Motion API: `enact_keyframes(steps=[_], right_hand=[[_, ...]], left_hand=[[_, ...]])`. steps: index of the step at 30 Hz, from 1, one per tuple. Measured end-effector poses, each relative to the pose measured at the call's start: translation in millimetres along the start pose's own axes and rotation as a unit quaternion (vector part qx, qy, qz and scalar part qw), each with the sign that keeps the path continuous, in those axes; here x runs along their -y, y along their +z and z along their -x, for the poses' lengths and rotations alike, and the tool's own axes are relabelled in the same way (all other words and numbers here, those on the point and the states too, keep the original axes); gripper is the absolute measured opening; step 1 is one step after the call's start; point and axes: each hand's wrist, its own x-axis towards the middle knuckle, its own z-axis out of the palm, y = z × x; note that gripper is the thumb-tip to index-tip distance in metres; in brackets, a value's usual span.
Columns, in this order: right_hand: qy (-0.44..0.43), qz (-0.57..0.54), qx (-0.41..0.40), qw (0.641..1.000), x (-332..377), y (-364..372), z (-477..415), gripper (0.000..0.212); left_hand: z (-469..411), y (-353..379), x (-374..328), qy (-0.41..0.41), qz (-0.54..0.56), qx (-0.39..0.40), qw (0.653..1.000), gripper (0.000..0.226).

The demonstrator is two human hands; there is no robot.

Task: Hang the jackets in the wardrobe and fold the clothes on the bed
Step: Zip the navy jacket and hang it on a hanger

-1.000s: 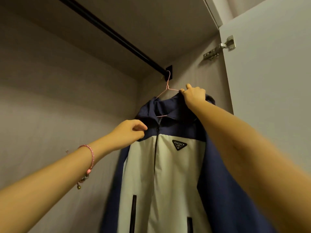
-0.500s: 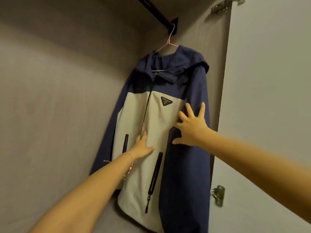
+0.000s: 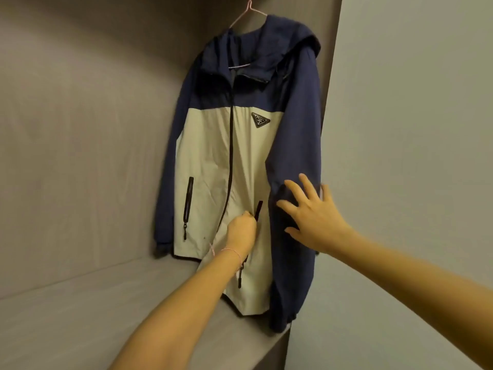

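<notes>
Cloth of the navy-and-cream hooded jacket (image 3: 213, 145) is pinched by the left hand (image 3: 241, 231) and flattened by the splayed right hand (image 3: 312, 217), presumably for smoothing.

Left hand (image 3: 241, 231) pinches the jacket (image 3: 213, 145); right hand (image 3: 312, 217) touches it.

Grey wardrobe shelf (image 3: 80, 316) below the jacket (image 3: 240, 145), hem apparently touching; pink hanger (image 3: 248, 9) atop the jacket.
</notes>
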Motion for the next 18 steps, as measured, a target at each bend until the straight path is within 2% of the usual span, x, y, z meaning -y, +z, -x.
enact_keyframes(steps=[2, 3, 4, 5, 7, 9, 11, 14, 18], right_hand=[[-0.059, 0.013, -0.054, 0.997, 16.4, 8.1, -5.0, 0.067], [-0.094, 0.018, -0.069, 0.993, 23.3, 14.4, -8.5, 0.066], [-0.119, 0.026, -0.068, 0.99, 28.3, 21.0, -10.1, 0.065], [-0.124, 0.028, -0.038, 0.991, 31.1, 28.0, -10.1, 0.063], [-0.074, 0.057, 0.08, 0.992, 29.7, 45.2, -2.5, 0.063], [-0.017, 0.082, 0.171, 0.982, 21.4, 66.9, 11.9, 0.071], [-0.015, 0.082, 0.197, 0.977, 21.5, 79.8, 31.0, 0.068], [-0.051, 0.001, 0.195, 0.98, 53.1, 78.3, 64.3, 0.059], [-0.146, -0.168, 0.215, 0.951, 132.1, 76.6, 112.5, 0.052]], left_hand=[[-10.6, 6.6, -8.1, 0.018, -0.011, 0.022, 1.0, 0.032], [-15.7, 8.2, -7.1, 0.032, 0.021, 0.036, 0.999, 0.036], [-16.4, 9.5, -4.0, 0.035, 0.032, 0.081, 0.996, 0.039], [-11.4, 10.5, 1.0, 0.054, 0.005, 0.119, 0.991, 0.041], [16.5, 19.6, 22.2, 0.083, -0.081, 0.251, 0.961, 0.045], [57.3, 38.7, 49.4, 0.046, -0.053, 0.375, 0.924, 0.052], [106.1, 40.3, 76.2, -0.009, -0.018, 0.434, 0.901, 0.057], [178.9, 15.9, 104.5, -0.089, -0.03, 0.461, 0.883, 0.061], [278.5, -30.9, 95.4, -0.167, -0.042, 0.408, 0.897, 0.062]])
